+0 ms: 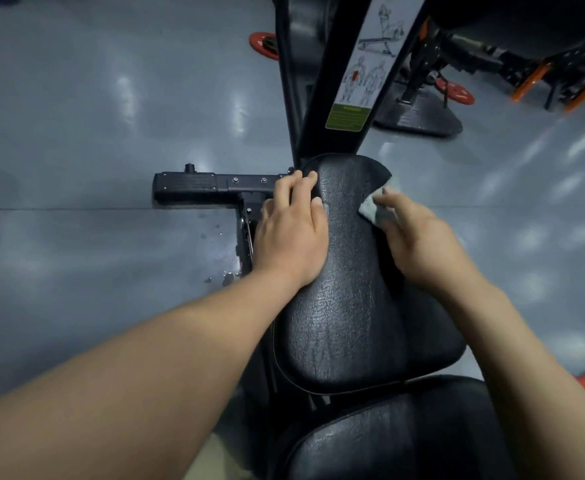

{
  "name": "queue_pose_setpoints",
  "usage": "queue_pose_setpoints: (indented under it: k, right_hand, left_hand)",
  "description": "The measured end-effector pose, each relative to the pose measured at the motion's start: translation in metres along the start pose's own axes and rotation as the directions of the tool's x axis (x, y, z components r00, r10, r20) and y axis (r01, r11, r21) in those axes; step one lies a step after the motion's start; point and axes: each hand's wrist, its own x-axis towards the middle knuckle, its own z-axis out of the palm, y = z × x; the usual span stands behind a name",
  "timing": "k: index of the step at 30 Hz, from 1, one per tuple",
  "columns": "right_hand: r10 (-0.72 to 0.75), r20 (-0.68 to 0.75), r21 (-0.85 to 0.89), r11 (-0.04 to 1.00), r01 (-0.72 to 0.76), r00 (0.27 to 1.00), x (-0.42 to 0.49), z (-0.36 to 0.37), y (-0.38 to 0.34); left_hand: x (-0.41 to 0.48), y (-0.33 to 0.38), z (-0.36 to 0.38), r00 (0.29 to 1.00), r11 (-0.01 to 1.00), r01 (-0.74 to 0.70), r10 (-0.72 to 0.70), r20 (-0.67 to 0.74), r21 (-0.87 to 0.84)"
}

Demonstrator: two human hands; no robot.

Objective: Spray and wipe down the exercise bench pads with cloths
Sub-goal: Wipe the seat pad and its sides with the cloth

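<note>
Left hand [291, 233] rests open on the seat pad [346, 313], right hand [419, 240] grips cloth [369, 213] at its right edge.

On the grey floor [93, 116], a red weight plate [455, 92] lies beside a black, orange-barred machine [512, 60].

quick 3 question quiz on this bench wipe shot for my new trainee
1. Which hand holds the cloth against the pad's side?
2. True or false: the left hand rests on the seat pad.
3. What colour are the weight plates on the floor? A green, B red, C yellow.

Key: 1 the right hand; 2 true; 3 B.
</note>
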Motion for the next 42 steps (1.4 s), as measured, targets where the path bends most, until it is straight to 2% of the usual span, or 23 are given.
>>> queue_pose_setpoints:
  k: [7, 13, 16, 19, 21, 24, 26, 30, 32, 35, 36, 40, 42]
  right_hand:
    - [0.053, -0.144, 0.044, 0.998, -0.047, 0.988, 0.054, 0.014, -0.005]
    - [-0.179, -0.073, -0.017, 0.984, 0.178, 0.981, 0.011, 0.013, -0.009]
    - [-0.105, -0.084, -0.05, 0.994, 0.101, 0.991, 0.039, 0.005, -0.004]
    - [-0.012, -0.126, 0.001, 1.0, 0.012, 0.992, 0.068, 0.013, -0.015]
    - [-0.066, -0.115, 0.033, 0.997, 0.07, 0.991, 0.069, 0.02, -0.027]
    - [-0.228, -0.031, 0.029, 0.973, 0.229, 0.973, 0.053, 0.021, -0.026]
    - [-0.194, -0.019, 0.018, 0.981, 0.194, 0.981, 0.049, 0.012, -0.015]
    - [-0.005, -0.115, 0.038, 0.999, 0.009, 0.993, 0.062, 0.012, -0.014]
    - [-0.062, -0.112, 0.037, 0.997, 0.066, 0.992, 0.064, 0.018, -0.03]
    - [-0.249, -0.056, 0.014, 0.968, 0.25, 0.967, 0.058, 0.016, -0.035]
    - [-0.257, -0.036, 0.02, 0.966, 0.258, 0.966, 0.058, 0.013, -0.031]
    - [-0.078, -0.069, -0.02, 0.997, 0.076, 0.995, 0.075, 0.015, -0.03]
    - [-0.154, -0.032, -0.064, 0.986, 0.151, 0.988, 0.079, 0.023, -0.044]
  left_hand:
    - [-0.001, 0.003, -0.001, 1.0, 1.0, 0.002, -0.002, 0.0, 0.013]
    - [-0.001, 0.0, -0.001, 1.0, 1.0, -0.008, 0.008, -0.014, -0.01]
    - [-0.001, 0.001, -0.002, 1.0, 1.0, 0.006, -0.006, -0.013, -0.02]
    - [-0.003, 0.0, -0.003, 1.0, 0.999, 0.007, -0.009, -0.028, -0.047]
    - [-0.002, 0.0, -0.003, 0.999, 0.998, 0.03, -0.033, -0.036, -0.055]
    - [-0.003, 0.0, -0.002, 0.997, 0.996, 0.061, -0.064, -0.047, -0.058]
    - [-0.003, -0.001, -0.002, 0.997, 0.997, 0.056, -0.059, -0.054, -0.058]
    - [-0.002, 0.0, -0.003, 0.996, 0.996, 0.061, -0.066, -0.068, -0.061]
    - [-0.003, 0.001, -0.003, 0.994, 0.996, 0.064, -0.069, -0.079, -0.062]
    - [-0.003, 0.002, -0.003, 0.993, 0.994, 0.084, -0.089, -0.083, -0.064]
    - [-0.003, 0.001, -0.003, 0.992, 0.994, 0.091, -0.097, -0.082, -0.063]
    - [-0.003, 0.002, -0.003, 0.99, 0.992, 0.11, -0.115, -0.081, -0.062]
    - [-0.003, 0.002, -0.004, 0.99, 0.992, 0.11, -0.114, -0.08, -0.059]
